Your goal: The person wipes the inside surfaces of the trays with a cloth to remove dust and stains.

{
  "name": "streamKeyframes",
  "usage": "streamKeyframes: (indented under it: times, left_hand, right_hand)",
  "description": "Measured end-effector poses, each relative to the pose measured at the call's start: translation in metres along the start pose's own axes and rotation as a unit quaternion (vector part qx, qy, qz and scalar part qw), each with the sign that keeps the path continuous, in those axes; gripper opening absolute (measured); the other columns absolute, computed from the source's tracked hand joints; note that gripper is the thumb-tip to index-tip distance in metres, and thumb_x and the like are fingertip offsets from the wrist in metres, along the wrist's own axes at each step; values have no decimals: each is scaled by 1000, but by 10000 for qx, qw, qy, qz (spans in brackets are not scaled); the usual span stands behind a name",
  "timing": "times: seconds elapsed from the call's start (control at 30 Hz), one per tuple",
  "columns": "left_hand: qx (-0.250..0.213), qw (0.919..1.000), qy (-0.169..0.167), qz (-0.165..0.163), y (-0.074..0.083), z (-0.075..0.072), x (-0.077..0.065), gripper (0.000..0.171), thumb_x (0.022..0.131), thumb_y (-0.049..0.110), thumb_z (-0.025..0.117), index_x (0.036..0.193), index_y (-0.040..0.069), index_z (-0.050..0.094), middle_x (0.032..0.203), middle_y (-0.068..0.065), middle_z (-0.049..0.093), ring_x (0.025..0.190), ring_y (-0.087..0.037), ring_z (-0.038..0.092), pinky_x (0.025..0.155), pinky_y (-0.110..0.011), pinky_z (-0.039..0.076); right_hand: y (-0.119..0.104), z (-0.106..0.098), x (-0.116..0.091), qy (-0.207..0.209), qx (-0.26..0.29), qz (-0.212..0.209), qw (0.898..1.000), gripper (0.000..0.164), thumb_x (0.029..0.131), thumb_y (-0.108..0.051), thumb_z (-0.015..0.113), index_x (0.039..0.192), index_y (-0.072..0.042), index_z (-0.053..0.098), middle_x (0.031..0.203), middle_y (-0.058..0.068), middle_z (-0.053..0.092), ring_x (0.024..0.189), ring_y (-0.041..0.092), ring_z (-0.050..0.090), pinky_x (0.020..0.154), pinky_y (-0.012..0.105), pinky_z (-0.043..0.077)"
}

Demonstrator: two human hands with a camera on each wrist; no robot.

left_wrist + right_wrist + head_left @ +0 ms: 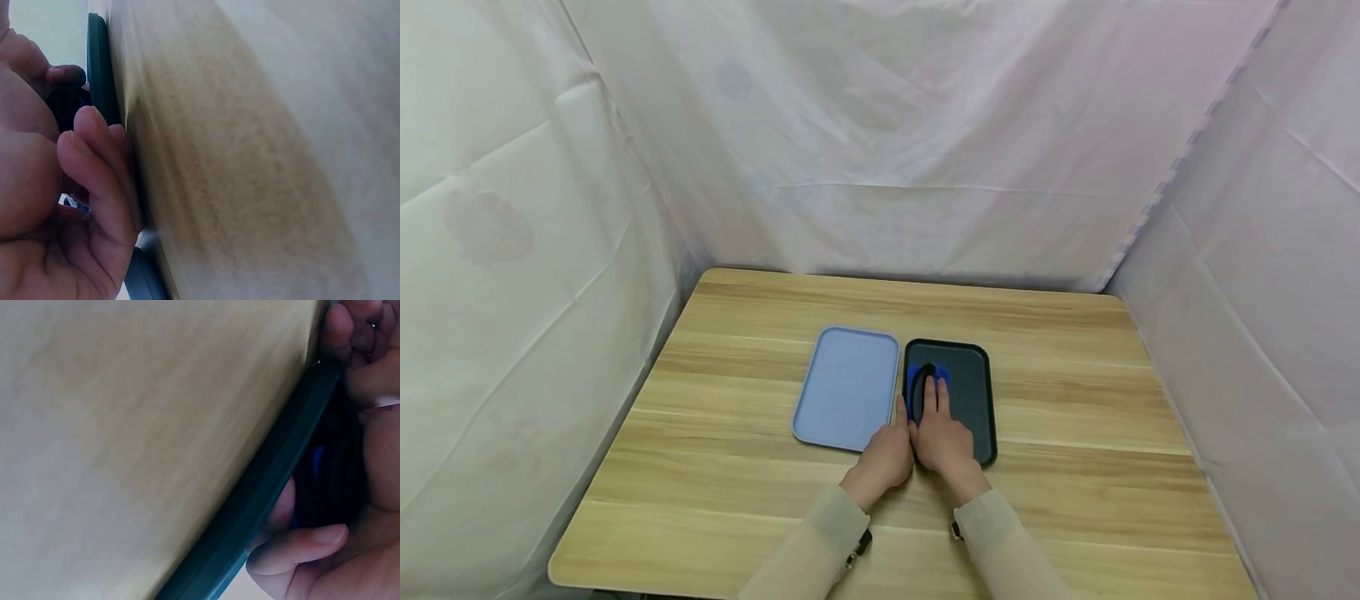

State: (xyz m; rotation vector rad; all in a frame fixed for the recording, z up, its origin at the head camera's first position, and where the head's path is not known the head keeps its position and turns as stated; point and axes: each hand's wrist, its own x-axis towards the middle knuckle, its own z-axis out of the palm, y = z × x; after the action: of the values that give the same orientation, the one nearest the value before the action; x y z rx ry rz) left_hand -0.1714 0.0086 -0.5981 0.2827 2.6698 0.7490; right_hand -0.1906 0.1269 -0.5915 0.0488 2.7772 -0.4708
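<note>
A dark green tray lies on the table, holding a blue item with a curved black piece over it; their kind cannot be made out. My right hand rests on the black piece, index and middle fingers straight along it. At the dark tray's near left side is my left hand, its index finger pointing forward along the rim. Its other fingers bend loosely in the left wrist view, with nothing seen between them. My hands hide the near part of the blue and black items.
A light blue tray lies close to the left of the dark one. Both stand on a wood-grain table. Pale cloth curtains enclose the table at the back and both sides.
</note>
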Motion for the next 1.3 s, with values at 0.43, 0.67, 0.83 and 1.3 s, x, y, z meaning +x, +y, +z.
streamKeyframes:
  times: [0.43,0.67,0.83,1.3]
  left_hand:
    - [-19,10000,-76,-37,0,2,2,75,106,12,52,164,-3,7,72,-13,65,64,-24,64,63,-35,54]
    - [51,10000,-54,-48,2,2,2,77,106,12,54,164,-3,7,80,-15,68,67,-25,64,66,-36,55]
    - [-15,10000,-28,-60,2,1,1,81,103,9,57,165,-3,6,70,-11,62,58,-20,56,60,-35,50]
    - [-85,9999,-37,-97,0,2,1,88,101,11,62,165,-2,4,63,-5,56,53,-17,52,55,-33,47]
  right_hand:
    - [1,4,-4,293,-37,145,9995,84,106,-45,52,169,-21,1,176,8,4,51,27,53,46,41,41]
    - [6,3,-5,291,2,213,9993,85,106,-44,53,169,-20,1,176,8,5,50,26,52,45,40,40]
    - [14,3,-5,224,14,320,9992,87,105,-44,54,169,-21,-1,176,7,3,49,26,51,44,39,40]
    - [34,-6,-6,132,153,321,9993,87,105,-40,55,168,-16,1,176,13,3,52,26,53,46,38,41]
